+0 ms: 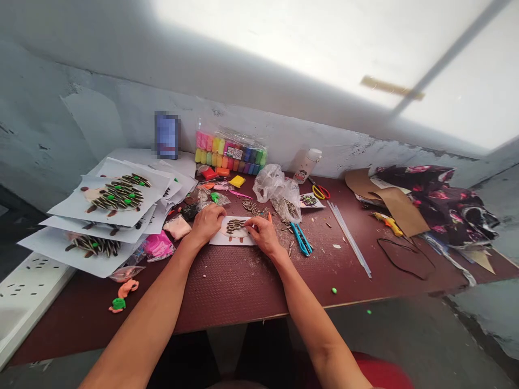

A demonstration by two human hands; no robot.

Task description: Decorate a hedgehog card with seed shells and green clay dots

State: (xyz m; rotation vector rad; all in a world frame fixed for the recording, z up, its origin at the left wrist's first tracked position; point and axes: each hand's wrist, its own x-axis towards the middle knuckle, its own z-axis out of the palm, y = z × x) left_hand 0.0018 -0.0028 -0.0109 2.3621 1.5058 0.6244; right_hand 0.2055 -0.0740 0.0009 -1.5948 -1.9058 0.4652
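Observation:
A small white card (pixel 219 239) lies on the table in front of me, bearing a pale clay oval with rows of striped sunflower seeds (pixel 235 225) and brown feet below. My left hand (pixel 208 222) holds the card at its left side, fingers curled and close together. At the other end of the rows, my right hand (pixel 261 232) has its thumb and fingertips pinched against the seeds. Whatever sits in that pinch is too small to make out. Loose sunflower seeds (pixel 254 208) are scattered behind the card, by a clear plastic bag (pixel 288 202).
Stacked sheets with seed hedgehogs (pixel 117 195) stand at the left. Coloured clay packs (pixel 231 154), a phone (pixel 166 135) and a white bottle (pixel 307 166) are at the back. To the right lie a blue cutter (pixel 300 239), scissors (pixel 320 190), glue sticks (pixel 349 239) and a yellow glue gun (pixel 388 222).

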